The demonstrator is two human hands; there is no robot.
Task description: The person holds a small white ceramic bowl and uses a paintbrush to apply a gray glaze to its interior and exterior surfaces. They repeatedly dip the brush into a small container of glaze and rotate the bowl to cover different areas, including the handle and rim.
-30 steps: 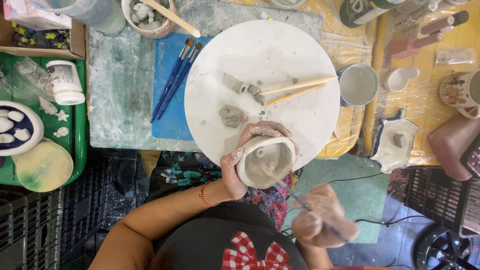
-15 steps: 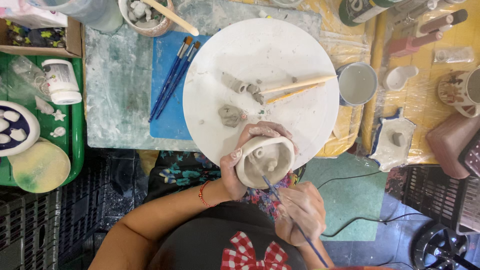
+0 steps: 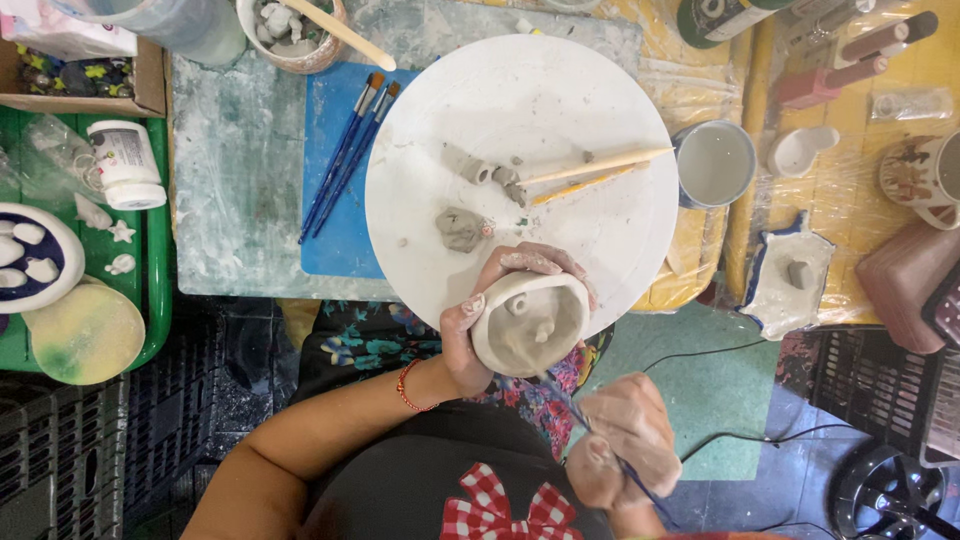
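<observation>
My left hand [image 3: 478,320] cups a small grey clay bowl [image 3: 529,322] with little lumps inside, held over the near edge of a round white board [image 3: 520,110]. My right hand [image 3: 625,440], smeared with clay, grips a thin blue-handled brush [image 3: 590,428] whose tip reaches the bowl's lower right rim. On the board lie clay lumps [image 3: 462,229] and two wooden sticks [image 3: 590,172].
Two brushes [image 3: 348,152] lie on a blue mat left of the board. A cup of grey water [image 3: 715,165] stands to the right. A green tray [image 3: 150,300] at left bears a jar, a dish and a round sponge. Black crates sit below.
My right hand moved in from the lower right to the bowl, then drew back a little; the brush tip now touches the bowl's rim. The left hand keeps the bowl steady.
</observation>
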